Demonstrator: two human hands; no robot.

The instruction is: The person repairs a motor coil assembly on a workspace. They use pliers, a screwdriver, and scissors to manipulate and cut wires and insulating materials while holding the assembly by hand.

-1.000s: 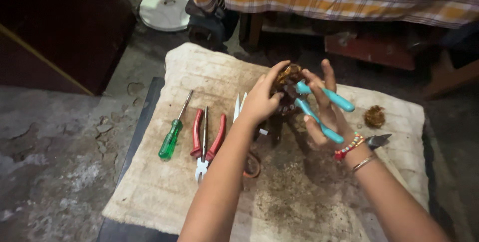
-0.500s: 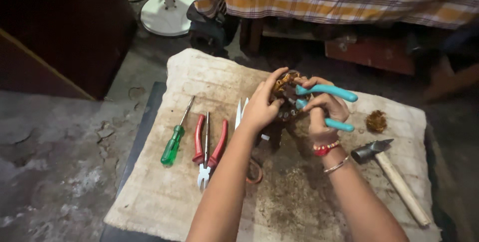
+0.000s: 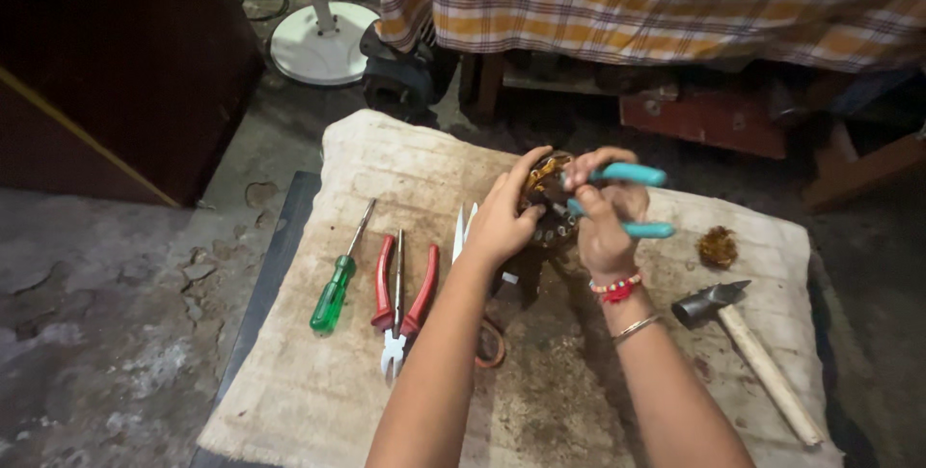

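A worn beige cloth mat (image 3: pixel 318 400), stained brown with grit, covers the low work surface and serves as the landmark. Near the mat's left edge lies a green-handled screwdriver (image 3: pixel 337 281), tip pointing away from the person. Just right of it sit red-handled pliers (image 3: pixel 402 302), jaws toward the person, and beside those a pale, slim pair of metal tweezers (image 3: pixel 461 231). Above the mat's middle, the left hand (image 3: pixel 502 222) is closed around the side of a round, dark metal motor part wound with copper-coloured wire (image 3: pixel 546 200), holding it up off the cloth. The right hand (image 3: pixel 606 222) is wrapped around the turquoise-handled cutting pliers (image 3: pixel 629 201), whose nose meets the part's top; the handles are squeezed close but not touching. Toward the mat's right edge rest a small tangled clump of brown wire (image 3: pixel 718 247) and a steel-headed hammer with a pale wooden handle (image 3: pixel 748 345). No container shows on the mat.
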